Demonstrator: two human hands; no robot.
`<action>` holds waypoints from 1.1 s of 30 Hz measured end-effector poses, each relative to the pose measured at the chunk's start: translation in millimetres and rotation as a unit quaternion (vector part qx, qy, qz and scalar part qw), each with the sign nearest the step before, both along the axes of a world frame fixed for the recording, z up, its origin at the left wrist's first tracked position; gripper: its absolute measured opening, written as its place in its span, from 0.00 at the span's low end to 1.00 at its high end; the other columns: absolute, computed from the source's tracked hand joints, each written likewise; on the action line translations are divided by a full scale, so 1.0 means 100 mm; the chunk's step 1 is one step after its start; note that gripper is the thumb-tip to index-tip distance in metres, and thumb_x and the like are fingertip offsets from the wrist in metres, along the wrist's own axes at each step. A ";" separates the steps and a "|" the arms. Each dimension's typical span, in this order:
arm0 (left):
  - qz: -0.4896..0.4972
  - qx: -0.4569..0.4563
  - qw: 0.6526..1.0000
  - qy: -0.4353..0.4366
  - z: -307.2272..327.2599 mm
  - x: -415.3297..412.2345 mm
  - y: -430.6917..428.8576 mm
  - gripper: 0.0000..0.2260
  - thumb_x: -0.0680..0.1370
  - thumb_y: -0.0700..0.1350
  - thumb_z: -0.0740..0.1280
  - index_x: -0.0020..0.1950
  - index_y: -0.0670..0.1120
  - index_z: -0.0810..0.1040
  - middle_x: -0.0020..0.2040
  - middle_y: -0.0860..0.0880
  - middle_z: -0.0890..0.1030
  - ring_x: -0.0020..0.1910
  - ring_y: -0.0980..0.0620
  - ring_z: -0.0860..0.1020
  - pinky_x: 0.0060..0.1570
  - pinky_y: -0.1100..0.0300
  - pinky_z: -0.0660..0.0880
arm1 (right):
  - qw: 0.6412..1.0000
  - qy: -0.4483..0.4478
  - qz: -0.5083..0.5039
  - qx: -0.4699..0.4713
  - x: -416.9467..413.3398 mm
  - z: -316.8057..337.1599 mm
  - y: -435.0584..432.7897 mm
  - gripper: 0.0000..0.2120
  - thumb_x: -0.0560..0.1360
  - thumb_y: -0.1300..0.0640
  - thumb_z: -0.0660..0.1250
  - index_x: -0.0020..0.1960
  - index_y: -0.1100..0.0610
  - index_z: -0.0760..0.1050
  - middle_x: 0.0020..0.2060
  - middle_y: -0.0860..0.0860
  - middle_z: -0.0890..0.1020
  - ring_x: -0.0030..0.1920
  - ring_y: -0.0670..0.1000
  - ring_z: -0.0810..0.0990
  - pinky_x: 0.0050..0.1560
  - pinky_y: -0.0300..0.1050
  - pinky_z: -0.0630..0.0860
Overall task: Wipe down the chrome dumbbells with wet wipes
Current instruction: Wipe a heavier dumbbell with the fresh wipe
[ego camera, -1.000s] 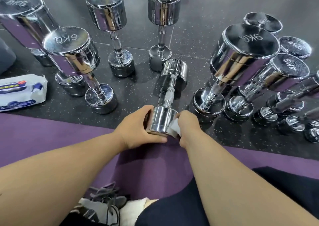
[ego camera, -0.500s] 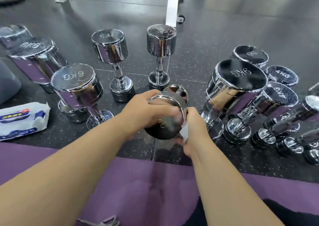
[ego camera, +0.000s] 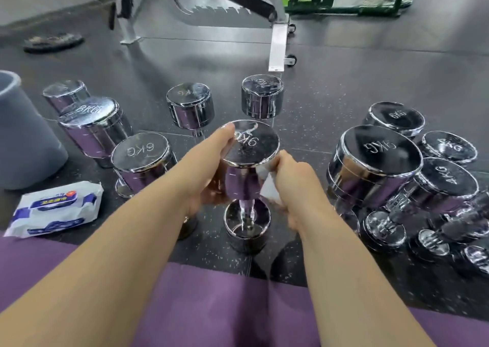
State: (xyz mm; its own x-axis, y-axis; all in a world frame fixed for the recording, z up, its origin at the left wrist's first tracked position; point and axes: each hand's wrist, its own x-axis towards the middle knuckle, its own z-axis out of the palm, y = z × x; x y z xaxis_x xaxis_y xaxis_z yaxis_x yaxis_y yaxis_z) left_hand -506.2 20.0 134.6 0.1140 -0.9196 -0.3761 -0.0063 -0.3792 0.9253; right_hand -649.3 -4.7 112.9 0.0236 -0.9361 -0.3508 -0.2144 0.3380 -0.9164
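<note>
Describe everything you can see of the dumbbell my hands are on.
The dumbbell is polished chrome: two round heads joined by a narrow shaft. It stands upright, lower head seemingly resting on the dark speckled floor. Its flat top face carries a stamped KG marking. The left hand grips the upper head's left side; the right hand presses a white wipe against its right side.

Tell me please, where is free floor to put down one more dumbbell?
Free: the floor between the back dumbbells and the bench; the near purple mat. Crowded: the right cluster, and the left group beside the bin.
</note>
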 end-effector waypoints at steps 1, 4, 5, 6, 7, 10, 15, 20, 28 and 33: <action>-0.001 -0.001 1.000 -0.003 -0.01 0.00 -0.02 0.16 0.78 0.64 0.60 0.43 0.58 0.83 0.40 0.59 0.85 0.43 0.52 0.84 0.50 0.53 0.77 | 0.995 0.065 -0.019 -0.071 -0.01 -0.02 -0.03 0.11 0.80 0.53 0.58 0.42 0.53 0.75 0.33 0.48 0.76 0.34 0.52 0.75 0.31 0.39 0.70; -0.023 -0.016 0.999 -0.040 -0.01 -0.10 0.00 0.18 0.79 0.64 0.57 0.44 0.55 0.81 0.35 0.56 0.84 0.35 0.54 0.82 0.43 0.57 0.78 | 0.963 0.002 -0.167 -0.210 -0.03 0.14 -0.05 0.03 0.76 0.50 0.64 0.46 0.48 0.72 0.42 0.51 0.80 0.43 0.56 0.81 0.42 0.53 0.79; -0.018 -0.024 0.999 -0.045 0.01 -0.13 0.02 0.19 0.80 0.64 0.56 0.44 0.55 0.81 0.34 0.54 0.83 0.32 0.54 0.81 0.40 0.58 0.78 | 0.947 -0.008 -0.192 -0.258 0.00 0.26 -0.06 0.05 0.76 0.50 0.66 0.46 0.48 0.70 0.44 0.52 0.80 0.43 0.57 0.81 0.45 0.57 0.79; -0.007 -0.029 0.998 -0.047 0.01 -0.15 0.03 0.21 0.80 0.65 0.55 0.43 0.53 0.80 0.33 0.53 0.83 0.31 0.53 0.81 0.39 0.58 0.78 | 0.935 0.014 -0.184 -0.302 0.06 0.38 -0.07 0.05 0.75 0.51 0.67 0.47 0.49 0.71 0.46 0.53 0.78 0.44 0.57 0.80 0.45 0.58 0.79; 0.004 -0.032 0.998 -0.045 0.00 -0.16 0.03 0.23 0.80 0.65 0.53 0.42 0.52 0.80 0.32 0.51 0.83 0.30 0.53 0.81 0.40 0.58 0.78 | 0.928 0.028 -0.152 -0.339 0.13 0.48 -0.08 0.05 0.76 0.52 0.66 0.49 0.52 0.73 0.48 0.53 0.78 0.45 0.58 0.80 0.46 0.59 0.79; 0.068 -0.032 0.997 0.021 0.03 -0.12 0.11 0.28 0.81 0.66 0.49 0.43 0.49 0.80 0.29 0.48 0.81 0.28 0.51 0.80 0.41 0.56 0.78 | 0.881 0.225 0.135 -0.393 0.30 0.58 0.10 0.17 0.81 0.51 0.55 0.53 0.58 0.79 0.50 0.55 0.81 0.54 0.59 0.79 0.65 0.63 0.69; 0.081 -0.013 0.992 0.094 0.02 -0.10 0.19 0.28 0.82 0.65 0.49 0.46 0.47 0.79 0.35 0.46 0.81 0.36 0.49 0.78 0.40 0.57 0.77 | 0.799 0.391 0.281 -0.361 -0.11 0.54 0.25 0.27 0.82 0.49 0.42 0.73 0.57 0.69 0.70 0.54 0.73 0.73 0.56 0.66 0.75 0.60 0.48; 0.148 -0.057 0.982 0.105 -0.02 -0.23 0.27 0.22 0.83 0.61 0.52 0.48 0.49 0.79 0.31 0.52 0.82 0.33 0.53 0.81 0.33 0.62 0.75 | 0.755 0.499 0.311 -0.291 0.00 0.67 0.00 0.23 0.84 0.57 0.43 0.76 0.56 0.61 0.77 0.52 0.62 0.76 0.57 0.60 0.75 0.68 0.43; 0.160 -0.062 0.980 0.102 -0.09 -0.29 0.26 0.22 0.83 0.60 0.52 0.51 0.46 0.79 0.41 0.44 0.83 0.43 0.44 0.82 0.45 0.53 0.79 | 0.778 0.462 0.296 -0.305 -0.01 0.69 0.07 0.20 0.84 0.59 0.47 0.72 0.61 0.67 0.75 0.58 0.66 0.74 0.58 0.64 0.75 0.58 0.55; 0.134 -0.060 0.979 0.141 -0.11 -0.17 0.32 0.16 0.82 0.53 0.55 0.51 0.46 0.79 0.43 0.43 0.78 0.35 0.49 0.77 0.35 0.60 0.75 | 0.736 0.369 0.418 -0.385 0.03 0.64 0.25 0.24 0.85 0.53 0.43 0.74 0.58 0.67 0.74 0.53 0.67 0.76 0.52 0.60 0.75 0.46 0.51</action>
State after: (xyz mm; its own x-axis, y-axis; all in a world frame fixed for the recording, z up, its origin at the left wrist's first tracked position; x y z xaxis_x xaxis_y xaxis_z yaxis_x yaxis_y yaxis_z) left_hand -522.9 52.1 123.5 0.2643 -0.9100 -0.3193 0.3410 -0.2215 0.9136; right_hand -646.0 20.7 177.3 0.7726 -0.6311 0.0691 -0.5881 -0.7524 -0.2967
